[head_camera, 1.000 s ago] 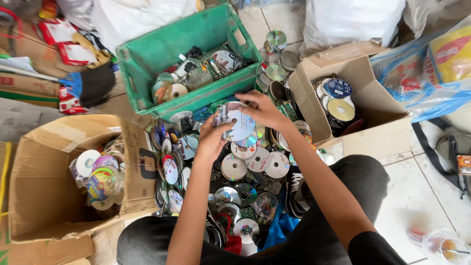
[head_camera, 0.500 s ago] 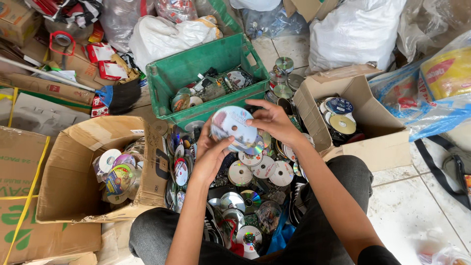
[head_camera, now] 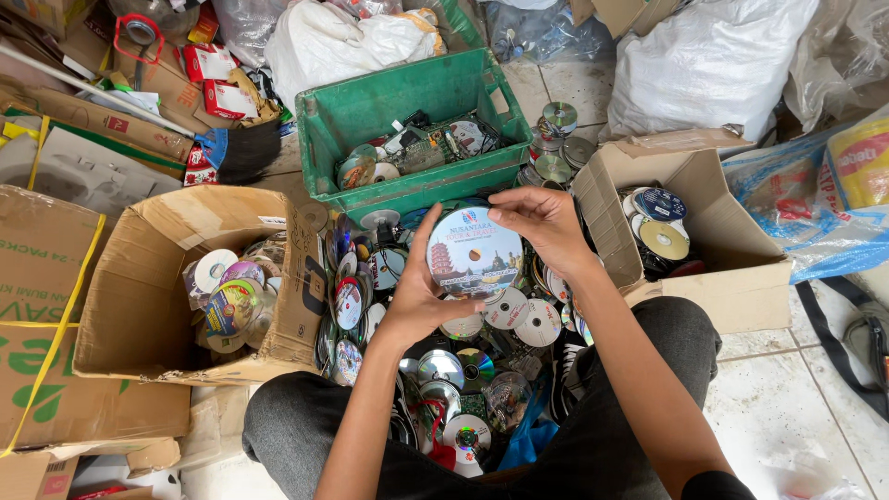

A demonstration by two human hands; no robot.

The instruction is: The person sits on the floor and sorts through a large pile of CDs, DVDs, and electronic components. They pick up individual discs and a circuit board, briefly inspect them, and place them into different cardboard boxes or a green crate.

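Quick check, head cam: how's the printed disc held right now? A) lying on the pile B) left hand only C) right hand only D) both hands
D: the left hand supports the printed disc from below-left while the right hand pinches its top right edge.

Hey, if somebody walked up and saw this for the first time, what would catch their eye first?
Probably the printed disc held up in the middle between the left hand and right hand, above a heap of loose discs on the floor between the person's knees. Next, the green crate straight ahead and the cardboard boxes on either side, the left box and right box, all holding discs.
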